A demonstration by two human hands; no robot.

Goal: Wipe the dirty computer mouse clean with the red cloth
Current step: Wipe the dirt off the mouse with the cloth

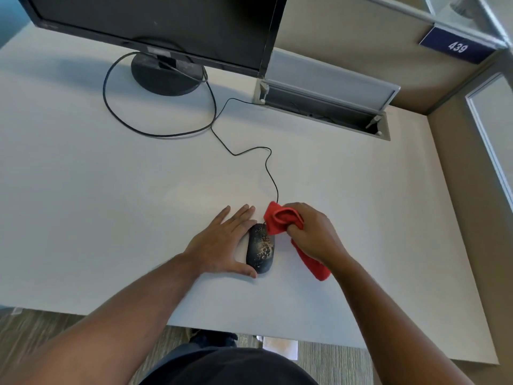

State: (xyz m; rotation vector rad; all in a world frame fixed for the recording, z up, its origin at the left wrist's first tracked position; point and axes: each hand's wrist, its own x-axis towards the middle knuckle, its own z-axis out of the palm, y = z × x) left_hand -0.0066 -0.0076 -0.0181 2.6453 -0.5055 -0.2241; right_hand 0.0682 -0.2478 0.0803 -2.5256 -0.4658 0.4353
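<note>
Your left hand [219, 243] lies flat, fingers spread, bracing the light, slippery black plastic computer mouse [260, 248] speckled with grit on the white tabletop [111, 190], while your right hand [313, 234] clenches the soft bunched red cloth [277, 219] at its front end.

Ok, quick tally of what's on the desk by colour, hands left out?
Black: 2, the monitor and the mouse with its cable
Red: 1, the cloth held in the right hand
Grey: 1, the open cable hatch
Total: 4
</note>
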